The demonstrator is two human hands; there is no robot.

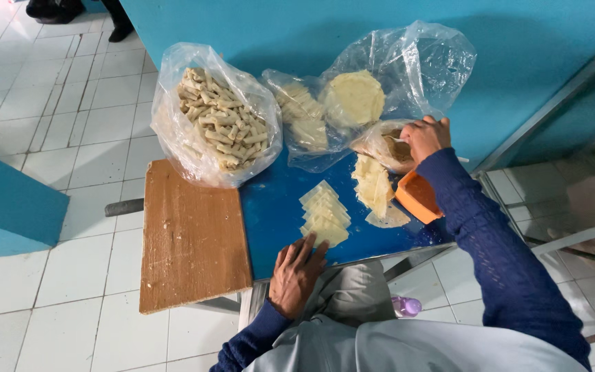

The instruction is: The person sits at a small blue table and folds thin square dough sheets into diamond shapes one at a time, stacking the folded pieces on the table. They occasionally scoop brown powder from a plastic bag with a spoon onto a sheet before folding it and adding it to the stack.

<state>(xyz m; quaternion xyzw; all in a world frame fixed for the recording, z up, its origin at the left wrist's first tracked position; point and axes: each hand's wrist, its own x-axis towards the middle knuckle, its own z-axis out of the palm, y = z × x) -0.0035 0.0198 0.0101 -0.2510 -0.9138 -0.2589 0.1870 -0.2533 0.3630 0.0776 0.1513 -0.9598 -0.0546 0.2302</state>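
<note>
While left hand (pixel 297 273) rests flat, right hand (pixel 424 138) grips spoon (pixel 395 140), three bags (pixel 218 117), one board (pixel 191 238).

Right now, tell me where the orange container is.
In the head view, the orange container sits at the blue table's right edge, under the right forearm, just right of the stacked dough sheets and below the filling bag.

Matt worn wooden board (pixel 191 238), glossy blue tabletop (pixel 277 207), crinkled clear plastic bags (pixel 421 65).
</note>
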